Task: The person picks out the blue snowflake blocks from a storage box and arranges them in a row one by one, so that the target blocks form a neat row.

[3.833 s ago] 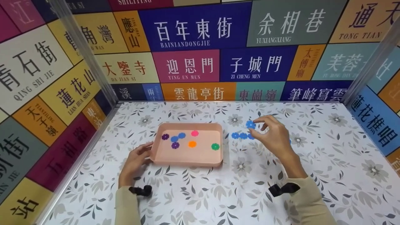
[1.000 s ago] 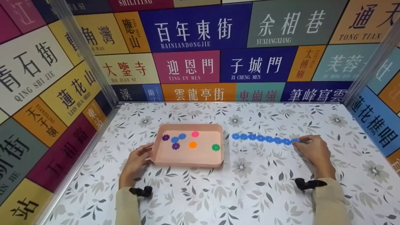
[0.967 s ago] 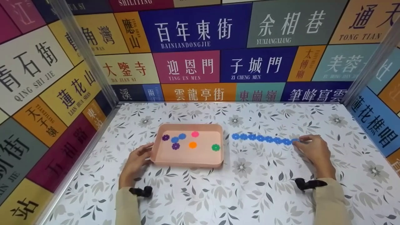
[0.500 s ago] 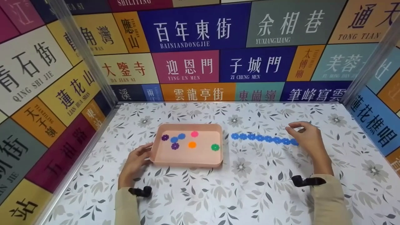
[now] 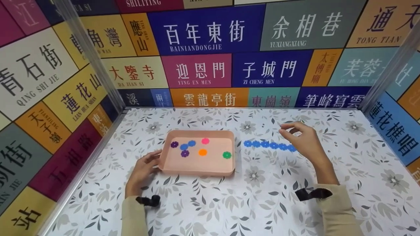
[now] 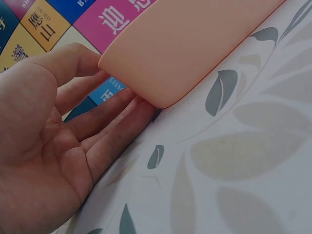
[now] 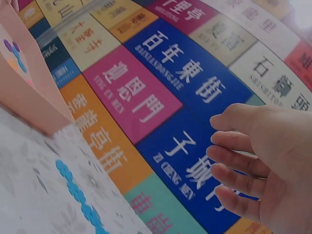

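Note:
My left hand point(image 5: 143, 170) touches the left side of a shallow pink tray point(image 5: 197, 171), its fingers lying against the outer corner in the left wrist view. Flower-shaped plastic pieces lie in the tray: two blue pieces point(image 5: 191, 143), two purple pieces point(image 5: 185, 153), one pink piece point(image 5: 205, 141), one orange piece point(image 5: 202, 152) and one green piece point(image 5: 227, 155). To the right, a row of blue flower-shaped pieces point(image 5: 274, 145) stretches across the table. Above its right end hovers my right hand point(image 5: 303, 139), holding nothing; it hides that end.
The table wears a white cloth point(image 5: 210, 209) printed with grey leaves and flowers. Behind it rises a wall of coloured signs point(image 5: 206, 32), with another sign-covered wall point(image 5: 29, 72) on the left. Black camera mounts sit on both wrists.
Earlier my right hand carried a blue piece, then set it at the row's right end. Since then it has let go, lifted and moved left. The left hand and tray stay put.

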Available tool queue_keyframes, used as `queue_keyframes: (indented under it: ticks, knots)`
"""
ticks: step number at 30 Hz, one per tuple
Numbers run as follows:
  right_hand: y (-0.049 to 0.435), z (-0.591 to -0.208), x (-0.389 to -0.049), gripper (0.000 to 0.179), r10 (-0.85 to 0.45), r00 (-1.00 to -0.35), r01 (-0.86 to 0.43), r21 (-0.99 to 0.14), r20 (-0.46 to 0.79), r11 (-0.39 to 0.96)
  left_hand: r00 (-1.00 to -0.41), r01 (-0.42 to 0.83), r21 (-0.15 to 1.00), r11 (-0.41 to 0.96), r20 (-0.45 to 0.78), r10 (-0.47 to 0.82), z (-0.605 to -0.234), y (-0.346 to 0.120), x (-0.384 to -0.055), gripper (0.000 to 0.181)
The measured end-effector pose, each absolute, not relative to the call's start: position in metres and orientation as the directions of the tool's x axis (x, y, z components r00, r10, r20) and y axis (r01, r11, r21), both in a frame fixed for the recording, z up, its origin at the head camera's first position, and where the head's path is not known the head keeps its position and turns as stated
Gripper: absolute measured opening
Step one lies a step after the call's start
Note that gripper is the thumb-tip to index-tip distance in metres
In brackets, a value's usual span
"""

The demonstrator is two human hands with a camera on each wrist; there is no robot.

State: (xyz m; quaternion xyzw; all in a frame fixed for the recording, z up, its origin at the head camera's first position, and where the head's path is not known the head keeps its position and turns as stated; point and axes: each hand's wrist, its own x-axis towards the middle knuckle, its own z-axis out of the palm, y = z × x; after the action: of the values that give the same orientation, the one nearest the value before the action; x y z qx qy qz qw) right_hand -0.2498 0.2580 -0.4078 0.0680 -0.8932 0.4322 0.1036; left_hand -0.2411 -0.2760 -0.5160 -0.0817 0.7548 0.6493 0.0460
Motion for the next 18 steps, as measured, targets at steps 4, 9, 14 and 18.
queue_keyframes:
  ticks: [4, 9, 14, 18]
  knots:
    - [0.241, -0.407, -0.250, 0.041, -0.090, -0.964, -0.255, -0.771, 0.250, 0.584, -0.983, -0.179, 0.972, 0.155, -0.170, -0.070, -0.515, -0.277, -0.241, 0.045]
    - [0.222, -0.409, -0.255, 0.041, -0.158, -0.959, -0.284, -0.788, 0.236, 0.547, -0.985, -0.169, 0.970, 0.174, -0.159, -0.072, -0.514, -0.276, -0.241, 0.045]
    - [0.201, -0.415, -0.263, 0.040, -0.207, -0.949, -0.314, -0.791, 0.240, 0.525, -0.985, -0.167, 0.972, 0.168, -0.155, -0.081, -0.515, -0.276, -0.242, 0.045]
    - [0.183, -0.419, -0.268, 0.038, -0.246, -0.941, -0.331, -0.788, 0.233, 0.519, -0.979, -0.195, 0.964, 0.180, -0.182, -0.089, -0.516, -0.275, -0.243, 0.046]
